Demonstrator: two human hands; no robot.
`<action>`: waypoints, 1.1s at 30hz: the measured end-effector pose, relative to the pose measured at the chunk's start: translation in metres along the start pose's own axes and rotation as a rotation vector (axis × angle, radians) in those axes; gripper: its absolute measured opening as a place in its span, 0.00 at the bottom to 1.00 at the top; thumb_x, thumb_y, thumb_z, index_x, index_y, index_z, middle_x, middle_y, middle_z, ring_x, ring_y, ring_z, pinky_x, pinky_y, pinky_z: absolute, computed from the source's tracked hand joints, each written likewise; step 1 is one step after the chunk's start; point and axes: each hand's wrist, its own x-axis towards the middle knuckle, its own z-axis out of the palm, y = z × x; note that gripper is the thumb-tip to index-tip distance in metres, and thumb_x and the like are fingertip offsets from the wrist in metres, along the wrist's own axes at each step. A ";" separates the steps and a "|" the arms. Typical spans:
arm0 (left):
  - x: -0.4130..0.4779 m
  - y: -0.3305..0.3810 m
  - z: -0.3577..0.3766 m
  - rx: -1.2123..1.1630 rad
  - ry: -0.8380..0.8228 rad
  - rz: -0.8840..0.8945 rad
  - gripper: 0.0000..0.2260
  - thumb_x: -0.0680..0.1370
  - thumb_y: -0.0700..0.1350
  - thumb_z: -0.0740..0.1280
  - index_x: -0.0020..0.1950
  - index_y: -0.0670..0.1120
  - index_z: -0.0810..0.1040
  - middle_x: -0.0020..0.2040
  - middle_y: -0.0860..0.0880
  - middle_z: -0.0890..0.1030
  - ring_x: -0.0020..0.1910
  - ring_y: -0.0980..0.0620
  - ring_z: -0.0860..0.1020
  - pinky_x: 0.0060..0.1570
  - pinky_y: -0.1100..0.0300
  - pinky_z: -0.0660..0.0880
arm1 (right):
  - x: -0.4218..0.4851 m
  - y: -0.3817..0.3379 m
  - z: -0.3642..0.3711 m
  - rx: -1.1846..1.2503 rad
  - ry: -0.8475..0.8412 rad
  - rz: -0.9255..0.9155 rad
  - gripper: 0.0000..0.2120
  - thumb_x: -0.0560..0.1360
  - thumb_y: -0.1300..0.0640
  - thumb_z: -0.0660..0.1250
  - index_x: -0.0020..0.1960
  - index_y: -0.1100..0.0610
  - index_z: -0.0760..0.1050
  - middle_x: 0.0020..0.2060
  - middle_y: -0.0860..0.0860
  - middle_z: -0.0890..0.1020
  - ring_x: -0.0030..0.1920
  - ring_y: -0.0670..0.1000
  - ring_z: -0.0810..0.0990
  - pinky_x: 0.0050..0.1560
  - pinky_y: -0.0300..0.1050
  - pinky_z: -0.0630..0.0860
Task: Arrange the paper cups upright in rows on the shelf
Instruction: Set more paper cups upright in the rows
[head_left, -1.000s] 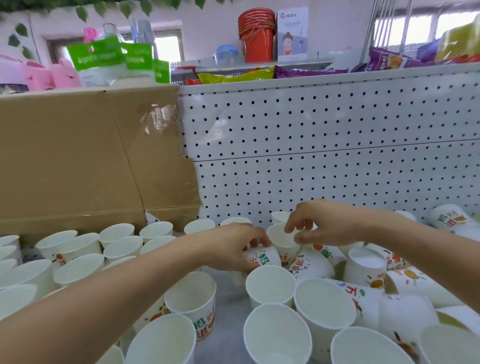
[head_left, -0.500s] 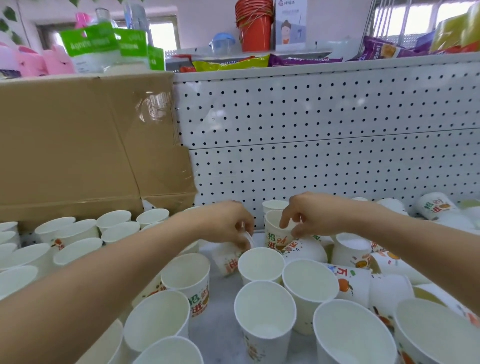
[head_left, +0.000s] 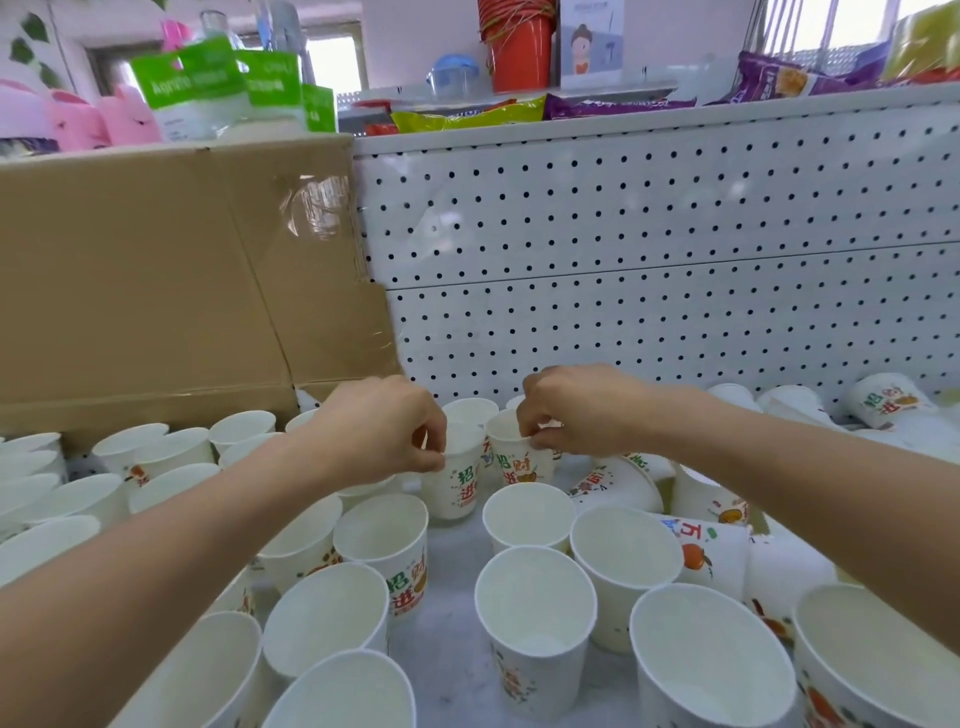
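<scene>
Your left hand (head_left: 384, 434) pinches the rim of a white paper cup with green and red print (head_left: 457, 480), thumb and fingertips curled over its left edge. The cup is upright with its base at the pale grey shelf (head_left: 449, 597), near the white perforated back panel (head_left: 649, 234). Your right hand (head_left: 576, 410) pinches the rim of a second printed paper cup (head_left: 519, 460), also upright and just beside the first; you cannot tell whether the two touch. Rows of upright white cups (head_left: 156, 457) fill the shelf to the left, in front of a brown cardboard box (head_left: 145, 275). More upright cups (head_left: 535, 623) stand nearer to you than your hands. On the right, toppled cups (head_left: 698, 553) lie on their sides.
</scene>
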 end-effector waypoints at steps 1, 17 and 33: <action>-0.001 0.002 0.000 0.012 0.000 -0.002 0.06 0.74 0.56 0.69 0.44 0.56 0.82 0.37 0.58 0.77 0.38 0.57 0.76 0.31 0.62 0.70 | -0.002 -0.001 -0.001 -0.001 -0.024 0.005 0.06 0.77 0.51 0.66 0.53 0.49 0.79 0.44 0.44 0.73 0.49 0.50 0.75 0.39 0.43 0.69; -0.029 0.074 -0.028 -0.657 -0.266 0.171 0.28 0.69 0.73 0.63 0.68 0.71 0.65 0.69 0.69 0.66 0.68 0.66 0.64 0.67 0.57 0.65 | -0.082 0.042 -0.027 0.308 -0.260 0.190 0.19 0.74 0.50 0.71 0.63 0.40 0.74 0.55 0.39 0.76 0.57 0.42 0.73 0.59 0.42 0.71; -0.052 0.083 -0.026 -0.544 -0.196 0.327 0.14 0.79 0.53 0.65 0.64 0.64 0.74 0.66 0.68 0.70 0.67 0.67 0.64 0.68 0.65 0.61 | -0.074 0.023 -0.020 0.269 -0.320 0.124 0.24 0.74 0.55 0.70 0.67 0.39 0.71 0.67 0.40 0.70 0.66 0.44 0.68 0.66 0.43 0.62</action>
